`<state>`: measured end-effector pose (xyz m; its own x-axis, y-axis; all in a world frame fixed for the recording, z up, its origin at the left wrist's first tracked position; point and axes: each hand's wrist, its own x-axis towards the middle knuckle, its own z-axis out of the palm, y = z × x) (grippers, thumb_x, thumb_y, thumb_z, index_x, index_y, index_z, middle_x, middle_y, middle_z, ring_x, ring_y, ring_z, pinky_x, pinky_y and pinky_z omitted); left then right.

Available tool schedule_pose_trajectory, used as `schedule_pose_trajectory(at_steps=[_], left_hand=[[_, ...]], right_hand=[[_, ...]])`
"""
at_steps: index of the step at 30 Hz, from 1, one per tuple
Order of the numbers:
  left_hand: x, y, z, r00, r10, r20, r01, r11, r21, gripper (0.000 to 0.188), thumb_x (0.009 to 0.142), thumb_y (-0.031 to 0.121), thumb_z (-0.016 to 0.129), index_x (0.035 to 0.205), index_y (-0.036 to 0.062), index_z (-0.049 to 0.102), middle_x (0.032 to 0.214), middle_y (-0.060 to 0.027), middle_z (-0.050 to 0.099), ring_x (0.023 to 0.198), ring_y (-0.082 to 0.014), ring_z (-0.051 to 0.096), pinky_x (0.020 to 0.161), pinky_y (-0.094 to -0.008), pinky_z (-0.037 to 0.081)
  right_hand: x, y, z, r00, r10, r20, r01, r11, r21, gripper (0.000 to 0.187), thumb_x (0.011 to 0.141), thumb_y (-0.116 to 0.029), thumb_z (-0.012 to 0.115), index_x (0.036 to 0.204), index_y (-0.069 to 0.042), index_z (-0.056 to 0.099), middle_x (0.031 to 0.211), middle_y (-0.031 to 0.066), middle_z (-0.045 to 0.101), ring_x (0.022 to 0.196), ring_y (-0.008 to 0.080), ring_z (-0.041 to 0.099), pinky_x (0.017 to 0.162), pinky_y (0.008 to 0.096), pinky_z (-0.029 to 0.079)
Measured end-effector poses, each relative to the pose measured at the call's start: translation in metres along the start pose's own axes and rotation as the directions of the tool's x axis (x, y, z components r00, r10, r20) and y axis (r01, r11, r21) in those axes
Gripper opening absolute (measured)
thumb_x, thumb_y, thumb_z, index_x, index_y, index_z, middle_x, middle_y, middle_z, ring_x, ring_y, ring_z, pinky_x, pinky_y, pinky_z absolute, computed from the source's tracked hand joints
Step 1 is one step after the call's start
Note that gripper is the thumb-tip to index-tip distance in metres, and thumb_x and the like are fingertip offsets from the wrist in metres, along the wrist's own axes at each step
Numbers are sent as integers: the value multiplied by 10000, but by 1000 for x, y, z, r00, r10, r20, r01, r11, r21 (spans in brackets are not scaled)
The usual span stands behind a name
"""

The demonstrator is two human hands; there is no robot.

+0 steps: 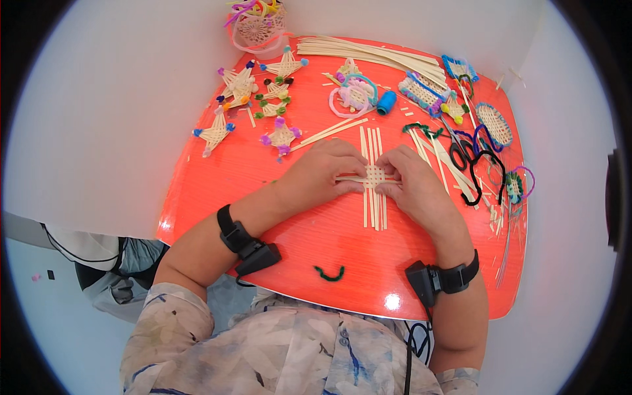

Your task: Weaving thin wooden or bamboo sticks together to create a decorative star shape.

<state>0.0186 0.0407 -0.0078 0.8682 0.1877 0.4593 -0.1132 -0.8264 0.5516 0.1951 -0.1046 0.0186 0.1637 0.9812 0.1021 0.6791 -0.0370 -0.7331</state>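
Observation:
A small cross of pale flat strips (374, 214), woven into a tight check at its middle, lies on the red table before me. My left hand (332, 170) pinches the ends of the crosswise strips at the weave's left side. At its right side my right hand (409, 181) is closed on the opposite ends, fingertips against the woven middle. The long upright strips reach out beyond the weave, both away from me and toward me. Parts of the crosswise strips are hidden under my fingers.
Star-shaped woven pieces (281, 135) with coloured tufts lie at the left. Behind are long loose strips (368, 52), a blue thread spool (386, 103) and a basket (260, 29). Black scissors (459, 150) and fuzzy wires lie right. A green fuzzy wire (329, 274) lies near me.

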Motion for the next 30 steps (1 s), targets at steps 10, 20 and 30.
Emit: schedule_pose_trajectory(at_steps=[10, 20, 30], left_hand=[[-4, -5, -5, 998, 40, -55, -43, 997, -66, 239, 776, 140, 812, 981, 66, 713, 1037, -70, 701, 966, -260, 661, 863, -392, 521], [-14, -29, -27, 920, -213, -329, 337, 858, 388, 109, 833, 112, 730, 910, 36, 715, 876, -100, 636, 907, -292, 603, 827, -411, 484], [-12, -30, -29, 952, -190, -239, 298, 755, 585, 49, 793, 78, 669, 770, 48, 637, 825, -106, 620, 879, -291, 605, 796, -420, 467]], right_hand=[[-1, -6, -3, 1000, -22, 13, 22, 1000, 0, 258, 798, -56, 760, 1013, 3, 630, 942, 138, 588, 881, 286, 619, 764, 381, 509], [3, 4, -7, 895, -74, -439, 115, 991, 68, 61, 863, -7, 707, 905, 10, 667, 797, 64, 602, 667, 116, 561, 611, 251, 454], [-3, 8, -56, 687, 147, -712, 150, 929, 337, 114, 967, -124, 670, 978, -12, 689, 776, -59, 598, 677, 7, 492, 578, 166, 372]])
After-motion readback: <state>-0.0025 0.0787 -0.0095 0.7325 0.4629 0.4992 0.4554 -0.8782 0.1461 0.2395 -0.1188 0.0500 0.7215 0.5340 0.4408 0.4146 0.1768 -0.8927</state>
